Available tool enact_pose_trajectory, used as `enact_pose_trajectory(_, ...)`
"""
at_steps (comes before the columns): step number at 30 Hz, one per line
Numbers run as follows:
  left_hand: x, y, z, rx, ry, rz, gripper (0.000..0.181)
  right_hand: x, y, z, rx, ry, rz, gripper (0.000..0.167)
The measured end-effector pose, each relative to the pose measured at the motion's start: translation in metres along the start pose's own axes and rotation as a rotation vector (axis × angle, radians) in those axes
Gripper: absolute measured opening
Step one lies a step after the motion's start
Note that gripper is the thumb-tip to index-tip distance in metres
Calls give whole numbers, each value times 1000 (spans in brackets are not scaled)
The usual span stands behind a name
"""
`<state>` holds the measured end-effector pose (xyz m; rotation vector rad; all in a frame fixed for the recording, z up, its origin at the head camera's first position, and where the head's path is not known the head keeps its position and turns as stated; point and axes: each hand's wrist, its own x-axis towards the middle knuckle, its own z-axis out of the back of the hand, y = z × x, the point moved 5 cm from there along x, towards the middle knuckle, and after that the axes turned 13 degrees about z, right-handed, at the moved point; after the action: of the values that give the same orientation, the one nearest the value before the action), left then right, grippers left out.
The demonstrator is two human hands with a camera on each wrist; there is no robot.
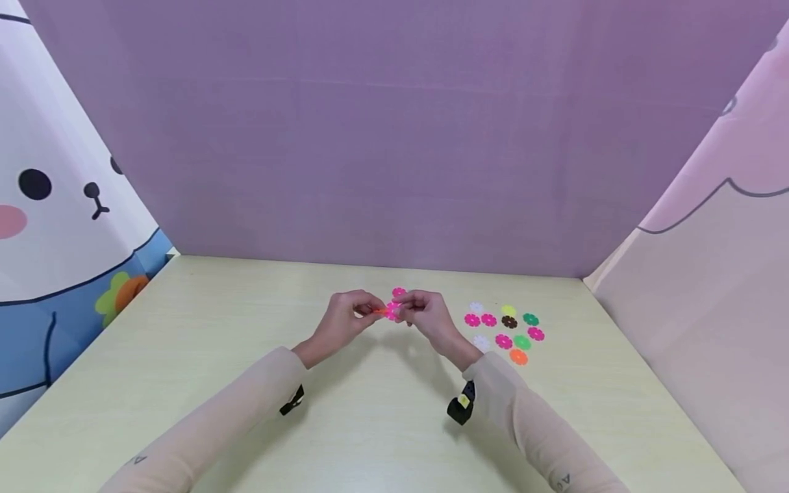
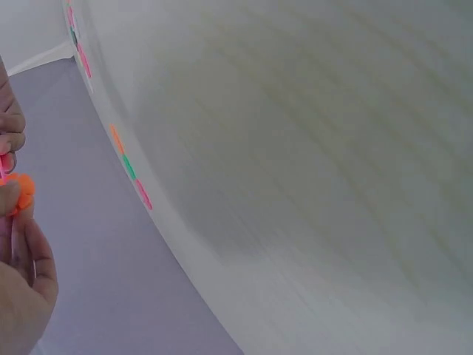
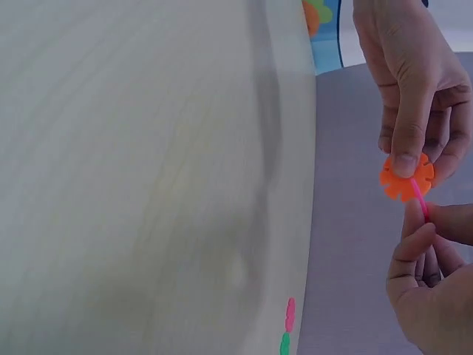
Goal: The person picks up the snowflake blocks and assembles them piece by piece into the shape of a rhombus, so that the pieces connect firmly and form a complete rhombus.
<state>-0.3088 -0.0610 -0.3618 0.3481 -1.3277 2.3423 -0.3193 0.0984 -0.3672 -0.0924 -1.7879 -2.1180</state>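
Note:
Above the middle of the table, my left hand [image 1: 348, 316] pinches an orange notched flower-shaped disc [image 3: 409, 177] between thumb and fingers. Facing it, my right hand [image 1: 431, 318] pinches a pink notched disc [image 1: 392, 311], seen edge-on in the right wrist view. The two discs meet at their edges, crossing at an angle; how deep the slots sit in each other is hidden by the fingers. Another pink disc [image 1: 399, 292] lies on the table just behind the hands. In the left wrist view a green disc [image 2: 129, 166] lies in a row near it.
Loose discs lie on the table right of my right hand, among them a brown disc [image 1: 509, 322], a yellow disc [image 1: 508, 310] and an orange disc [image 1: 518, 357]. A purple cloth wall [image 1: 394, 150] stands along the table's [image 1: 246, 294] back edge, with printed cloths at both sides.

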Motion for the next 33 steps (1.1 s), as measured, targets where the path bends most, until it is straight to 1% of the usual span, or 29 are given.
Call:
enact_pose_trajectory(5,0,4,1,2,20,43,14,1,0,0,-13,70,-3,22)
enact_pose_trajectory(7,-1,6,2,10,22,64,16,2,-1,2,-30,105,-4,24)
enact_pose_trajectory(9,-1,8,4,23,22,85,17,4,-2,5,-58,121,-5,26)
enact_pose_trajectory(12,-2,11,7,30,18,102,18,8,-5,15,-113,115,3,27)
enact_pose_trajectory(15,-3,13,10,26,12,108,18,14,-10,26,-175,83,15,25)
enact_pose_trajectory(19,-4,14,12,26,3,113,18,23,-19,38,-290,54,35,22)
enact_pose_trajectory(23,-6,14,12,25,8,110,18,31,-29,47,-418,71,68,23)
enact_pose_trajectory(26,-6,15,11,20,18,103,18,37,-37,52,-482,92,84,24)
enact_pose_trajectory(33,-8,15,11,37,28,105,18,46,-52,59,-561,134,69,25)
